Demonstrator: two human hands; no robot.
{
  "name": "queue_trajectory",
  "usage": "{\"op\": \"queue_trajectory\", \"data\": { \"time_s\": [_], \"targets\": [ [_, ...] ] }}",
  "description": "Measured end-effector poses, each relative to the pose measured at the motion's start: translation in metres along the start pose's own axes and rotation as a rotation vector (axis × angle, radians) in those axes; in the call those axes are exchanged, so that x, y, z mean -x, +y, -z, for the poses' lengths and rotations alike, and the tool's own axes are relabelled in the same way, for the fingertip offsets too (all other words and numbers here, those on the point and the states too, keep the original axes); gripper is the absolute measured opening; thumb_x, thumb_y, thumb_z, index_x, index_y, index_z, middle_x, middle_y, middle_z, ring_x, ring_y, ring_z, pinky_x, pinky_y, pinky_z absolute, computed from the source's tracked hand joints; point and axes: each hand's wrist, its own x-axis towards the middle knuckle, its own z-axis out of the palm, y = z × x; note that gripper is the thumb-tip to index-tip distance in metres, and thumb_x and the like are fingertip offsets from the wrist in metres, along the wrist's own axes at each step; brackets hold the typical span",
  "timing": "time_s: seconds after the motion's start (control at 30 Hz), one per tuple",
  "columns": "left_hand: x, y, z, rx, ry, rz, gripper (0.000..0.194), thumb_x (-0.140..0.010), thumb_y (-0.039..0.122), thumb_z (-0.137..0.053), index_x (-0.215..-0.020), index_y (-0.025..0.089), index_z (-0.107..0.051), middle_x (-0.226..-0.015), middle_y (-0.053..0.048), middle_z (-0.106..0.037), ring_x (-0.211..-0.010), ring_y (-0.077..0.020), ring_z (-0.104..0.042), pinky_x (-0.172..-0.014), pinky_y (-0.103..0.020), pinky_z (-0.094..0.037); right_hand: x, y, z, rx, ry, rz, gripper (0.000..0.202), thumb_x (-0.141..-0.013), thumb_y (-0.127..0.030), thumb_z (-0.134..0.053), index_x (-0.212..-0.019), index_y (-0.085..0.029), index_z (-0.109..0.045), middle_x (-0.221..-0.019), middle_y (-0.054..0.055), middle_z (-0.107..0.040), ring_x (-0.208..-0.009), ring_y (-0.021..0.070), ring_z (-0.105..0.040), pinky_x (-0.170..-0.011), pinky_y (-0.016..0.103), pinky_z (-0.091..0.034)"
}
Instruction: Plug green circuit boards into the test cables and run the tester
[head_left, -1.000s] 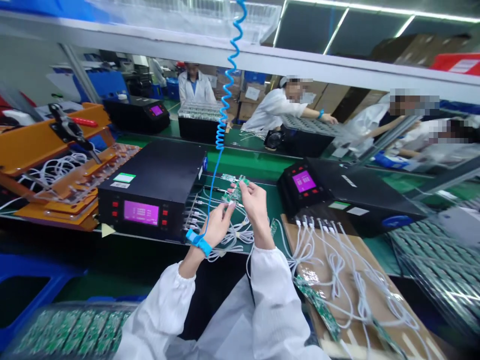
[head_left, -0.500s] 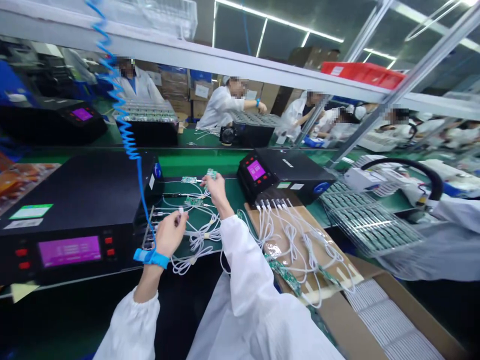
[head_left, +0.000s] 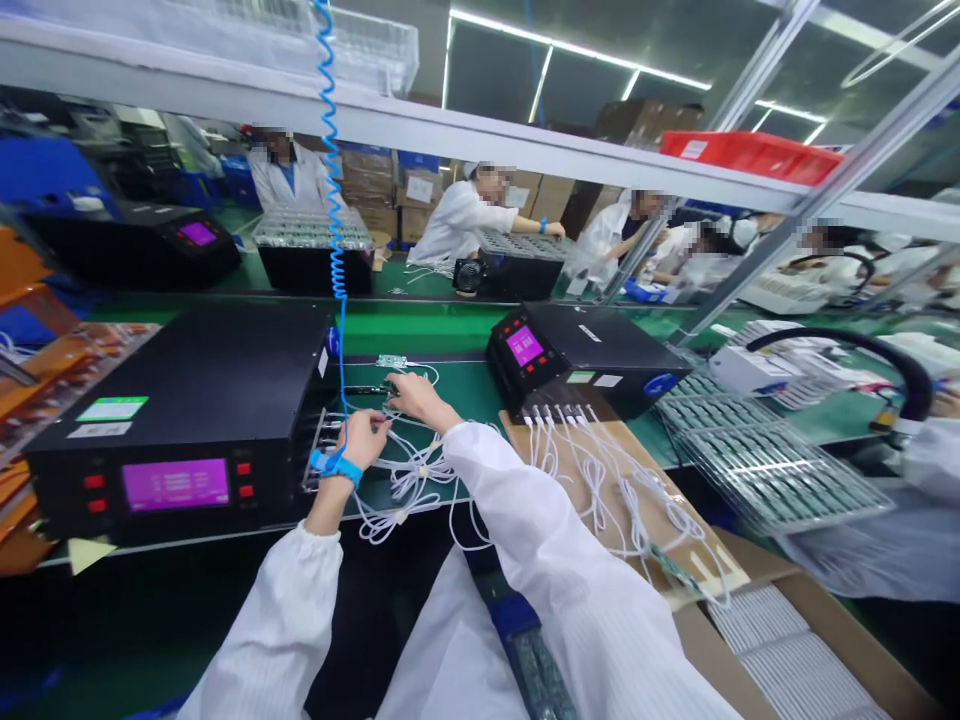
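fingers of right hand (head_left: pixel 418 398) have drawn nearer left hand (head_left: pixel 363 441), beside white cables (head_left: pixel 409 482); whether either grips anything, i cannot tell.

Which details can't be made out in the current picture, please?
All in the head view:
- Right hand: whatever its fingertips pinch, too small and covered by the fingers.
- Left hand: any hold on a cable, hidden by its fingers.
- Pink screen: its readout, blurred.
- Red bin: its inside, hidden by its wall.
- Carton: its near end, cut off by the bottom edge.
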Motion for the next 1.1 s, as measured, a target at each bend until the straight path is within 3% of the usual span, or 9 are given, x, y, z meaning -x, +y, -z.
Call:
{"op": "queue_trajectory", "data": {
  "time_s": [0.1,0.2,0.33,0.5,0.63,0.77,0.87,0.97,1.1],
  "targets": [
    [-0.001,0.006,-0.001,0.171,-0.028,0.069,0.02,-0.095,0.035,-0.062,-0.101,0.016,-0.064,-0.073,-0.005,-0.07,-0.055,-0.0184,-0.063,-0.059,-0.031,-0.05,0.007,0.001,0.01,-0.056,0.084,0.081,0.036,-0.092,-0.022,-0.069,-0.128,-0.018,-0.066,-0.117,0.012,-0.074,-0.11,0.0285,-0.068,-0.093,0.037,-0.051],
    [-0.001,0.017,-0.003,0.382,-0.105,0.115,0.03,-0.103,0.042,-0.05,-0.097,0.015,-0.06,-0.066,-0.002,-0.063,-0.042,-0.0121,-0.049,-0.043,-0.026,-0.036,0.017,0.001,0.019,-0.163,0.201,0.178,0.018,-0.091,-0.017,-0.066,-0.108,-0.016,-0.07,-0.106,0.011,-0.074,-0.098,0.0244,-0.067,-0.089,0.035,-0.051],
    [0.004,0.034,-0.002,0.653,-0.163,0.127,0.033,-0.106,0.038,-0.042,-0.086,0.016,-0.056,-0.071,-0.001,-0.057,-0.044,-0.0061,-0.042,-0.04,-0.02,-0.028,0.03,0.002,0.026,-0.258,0.269,0.282,0.015,-0.083,-0.008,-0.062,-0.094,-0.017,-0.068,-0.094,0.006,-0.073,-0.092,0.0222,-0.064,-0.092,0.036,-0.048],
    [0.01,0.047,-0.005,0.801,-0.108,0.129,0.035,-0.104,0.043,-0.049,-0.078,0.019,-0.049,-0.066,0.006,-0.04,-0.043,-0.004,-0.027,-0.041,-0.018,-0.025,0.036,0.01,0.024,-0.226,0.246,0.288,0.025,-0.086,-0.016,-0.06,-0.11,-0.019,-0.069,-0.102,0.009,-0.073,-0.098,0.025,-0.062,-0.088,0.037,-0.049],
    [0.01,0.046,-0.014,0.75,-0.027,0.106,0.037,-0.104,0.045,-0.044,-0.078,0.02,-0.051,-0.062,0.007,-0.035,-0.044,-0.007,-0.03,-0.043,-0.02,-0.029,0.034,0.015,0.021,-0.087,0.249,0.241,0.016,-0.087,-0.016,-0.06,-0.096,-0.02,-0.073,-0.093,0.01,-0.074,-0.095,0.0262,-0.063,-0.078,0.033,-0.047],
    [0.016,0.04,-0.019,0.588,0.053,0.033,0.043,-0.104,0.045,-0.042,-0.07,0.021,-0.048,-0.059,0.005,-0.037,-0.05,-0.0109,-0.04,-0.052,-0.024,-0.037,0.029,0.022,0.027,-0.121,0.342,0.151,0.013,-0.087,-0.021,-0.062,-0.086,-0.019,-0.074,-0.085,0.009,-0.073,-0.084,0.0241,-0.064,-0.07,0.031,-0.044],
    [0.02,0.038,-0.019,0.444,0.085,-0.045,0.043,-0.104,0.044,-0.045,-0.068,0.021,-0.051,-0.062,0.002,-0.046,-0.06,-0.0142,-0.049,-0.064,-0.027,-0.042,0.024,0.03,0.036,-0.348,0.458,0.018,0.026,-0.09,-0.039,-0.065,-0.078,-0.017,-0.073,-0.073,0.007,-0.071,-0.07,0.0214,-0.062,-0.065,0.031,-0.044],
    [0.015,0.042,-0.019,0.321,0.092,-0.106,0.031,-0.098,0.046,-0.059,-0.081,0.02,-0.063,-0.067,0.0,-0.055,-0.072,-0.019,-0.058,-0.075,-0.03,-0.045,0.021,0.031,0.043,-0.711,0.51,-0.017,0.039,-0.085,-0.054,-0.072,-0.082,-0.015,-0.075,-0.075,0.007,-0.074,-0.072,0.0212,-0.066,-0.07,0.032,-0.05],
    [0.0,0.053,-0.025,0.229,0.046,-0.192,0.024,-0.1,0.036,-0.057,-0.086,0.02,-0.068,-0.076,-0.004,-0.066,-0.085,-0.0222,-0.066,-0.083,-0.03,-0.047,0.014,0.02,0.045,-1.108,0.483,-0.115,0.038,-0.072,-0.047,-0.087,-0.084,-0.013,-0.077,-0.083,0.007,-0.078,-0.078,0.0212,-0.072,-0.077,0.033,-0.057]
  ]
}}
